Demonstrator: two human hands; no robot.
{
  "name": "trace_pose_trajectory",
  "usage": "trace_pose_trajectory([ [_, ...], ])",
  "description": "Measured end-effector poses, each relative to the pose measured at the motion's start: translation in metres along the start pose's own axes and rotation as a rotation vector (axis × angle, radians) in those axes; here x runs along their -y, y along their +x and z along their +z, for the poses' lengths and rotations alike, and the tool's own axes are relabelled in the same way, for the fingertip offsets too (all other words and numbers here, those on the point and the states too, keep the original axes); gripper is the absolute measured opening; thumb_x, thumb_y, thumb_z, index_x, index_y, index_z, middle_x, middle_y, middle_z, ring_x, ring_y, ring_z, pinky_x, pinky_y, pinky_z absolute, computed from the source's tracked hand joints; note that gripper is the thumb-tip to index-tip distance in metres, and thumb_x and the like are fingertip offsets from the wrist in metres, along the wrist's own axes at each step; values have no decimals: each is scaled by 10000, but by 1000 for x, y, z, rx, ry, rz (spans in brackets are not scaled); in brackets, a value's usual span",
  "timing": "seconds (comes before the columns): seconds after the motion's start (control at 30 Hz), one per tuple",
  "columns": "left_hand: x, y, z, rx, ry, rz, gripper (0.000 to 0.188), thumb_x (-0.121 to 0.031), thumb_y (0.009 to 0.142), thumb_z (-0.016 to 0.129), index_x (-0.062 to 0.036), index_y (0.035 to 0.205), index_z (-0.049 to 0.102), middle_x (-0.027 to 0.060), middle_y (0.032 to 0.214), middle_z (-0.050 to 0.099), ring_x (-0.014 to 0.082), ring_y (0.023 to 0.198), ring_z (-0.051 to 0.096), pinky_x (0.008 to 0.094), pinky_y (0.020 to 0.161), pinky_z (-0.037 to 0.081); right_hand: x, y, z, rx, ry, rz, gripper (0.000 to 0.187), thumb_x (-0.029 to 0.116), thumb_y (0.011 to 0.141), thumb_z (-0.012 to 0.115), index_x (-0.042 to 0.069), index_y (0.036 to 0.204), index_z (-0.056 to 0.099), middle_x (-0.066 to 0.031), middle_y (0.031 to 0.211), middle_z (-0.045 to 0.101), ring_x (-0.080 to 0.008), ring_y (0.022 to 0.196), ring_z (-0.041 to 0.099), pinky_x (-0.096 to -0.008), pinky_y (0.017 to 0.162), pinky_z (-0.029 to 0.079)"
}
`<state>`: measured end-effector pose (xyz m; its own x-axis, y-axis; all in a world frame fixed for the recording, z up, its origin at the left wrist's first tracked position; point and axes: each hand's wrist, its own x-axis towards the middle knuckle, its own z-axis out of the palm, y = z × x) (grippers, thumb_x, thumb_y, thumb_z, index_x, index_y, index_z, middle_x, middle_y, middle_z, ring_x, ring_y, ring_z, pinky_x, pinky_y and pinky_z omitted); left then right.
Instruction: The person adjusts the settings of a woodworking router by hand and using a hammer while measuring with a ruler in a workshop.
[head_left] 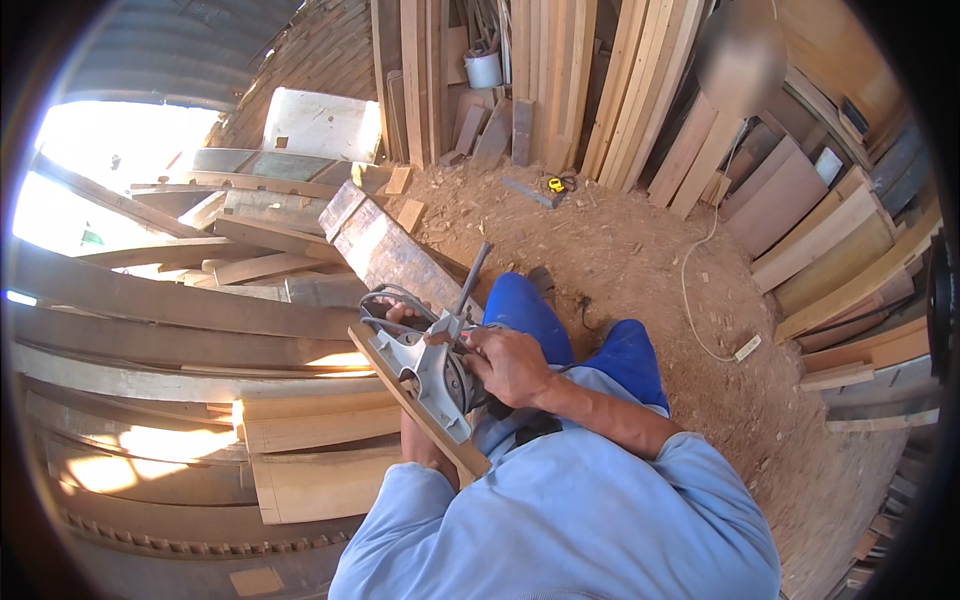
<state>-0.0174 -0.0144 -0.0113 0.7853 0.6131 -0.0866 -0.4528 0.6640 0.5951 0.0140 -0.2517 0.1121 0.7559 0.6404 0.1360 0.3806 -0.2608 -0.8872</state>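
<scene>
A grey corded power tool (425, 358), with a rounded body and a flat base backed by a wooden board (432, 425), is tilted in front of my torso. My right hand (508, 368) is closed on the near right side of its body. Beyond the tool, the fingers of my left hand (398, 310) curl around its far side next to a looped black cord (385, 295). The left forearm passes behind the board, which hides most of that hand. A dark rod (474, 276) sticks up from the tool. Its exact kind I cannot make out.
Stacked planks (180, 340) fill the left side, and a worn thick board (385, 245) lies ahead. Upright timber (640, 90) leans along the back. On the dirt floor (640, 255) are a yellow tape measure (557, 184) and a white cable with a socket block (747, 348).
</scene>
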Motion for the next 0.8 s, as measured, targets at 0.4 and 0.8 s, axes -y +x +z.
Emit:
trace_pose_trajectory([
  [0.4, -2, 3, 11, 32, -82, -16, 149, -43, 893, 672, -137, 922, 560, 22, 789, 576, 166, 768, 606, 318, 718, 563, -8, 3, 9, -17, 56, 24, 114, 107, 882, 711, 30, 867, 629, -166, 756, 683, -339, 679, 680, -443, 609, 500],
  [0.8, 1, 9, 17, 64, 13, 24, 177, -57, 875, 709, -118, 985, 585, 19, 866, 604, 153, 804, 612, 319, 755, 556, -60, 8, 10, 33, 415, 94, 172, 162, 941, 691, 17, 886, 617, -64, 709, 597, -135, 684, 591, -347, 605, 458],
])
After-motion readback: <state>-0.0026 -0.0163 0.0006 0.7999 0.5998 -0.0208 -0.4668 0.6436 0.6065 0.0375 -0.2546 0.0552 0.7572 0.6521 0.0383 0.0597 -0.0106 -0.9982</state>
